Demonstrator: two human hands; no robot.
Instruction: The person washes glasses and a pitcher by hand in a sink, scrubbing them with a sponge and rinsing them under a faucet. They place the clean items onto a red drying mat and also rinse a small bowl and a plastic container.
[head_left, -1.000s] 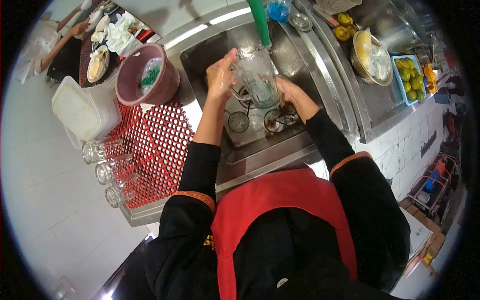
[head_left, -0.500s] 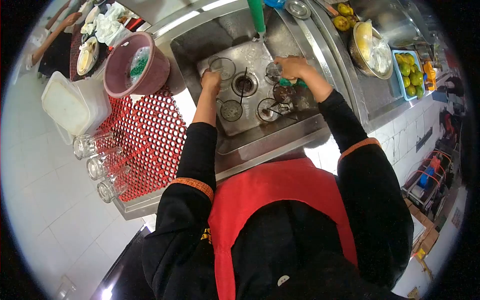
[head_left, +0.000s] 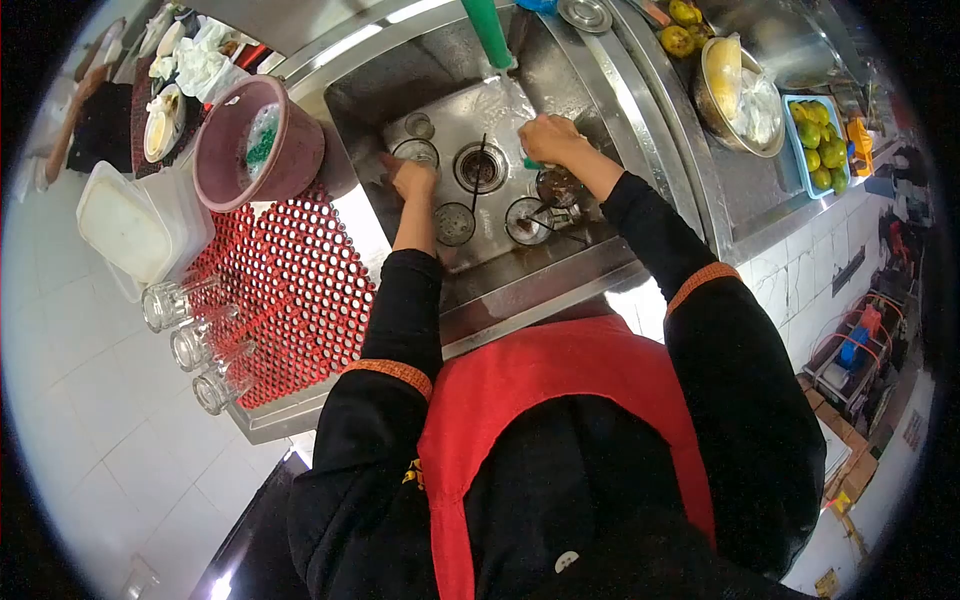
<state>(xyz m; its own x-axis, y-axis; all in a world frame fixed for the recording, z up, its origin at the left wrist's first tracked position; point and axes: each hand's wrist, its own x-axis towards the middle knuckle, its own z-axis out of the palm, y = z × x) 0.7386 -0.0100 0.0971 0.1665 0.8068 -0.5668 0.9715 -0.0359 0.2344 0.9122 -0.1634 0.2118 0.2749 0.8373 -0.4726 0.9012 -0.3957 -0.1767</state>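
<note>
Head view: my left hand (head_left: 408, 180) grips a glass (head_left: 415, 153) in the sink (head_left: 545, 75), right hand (head_left: 548, 140) fingers clutch a green sponge (head_left: 529, 160) for scrubbing.

A floor of pale square tiles (head_left: 90, 400) is seen on the left. A steel table (head_left: 560, 290) is set along the middle, and a red perforated mat (head_left: 290, 290) is laid on its left part. The front of the table on the right is faced with white tiles (head_left: 800, 290). Bright strips of light are reflected on the steel ledge (head_left: 350, 40) at the top. A wire rack (head_left: 850, 350) is placed low on the right.
</note>
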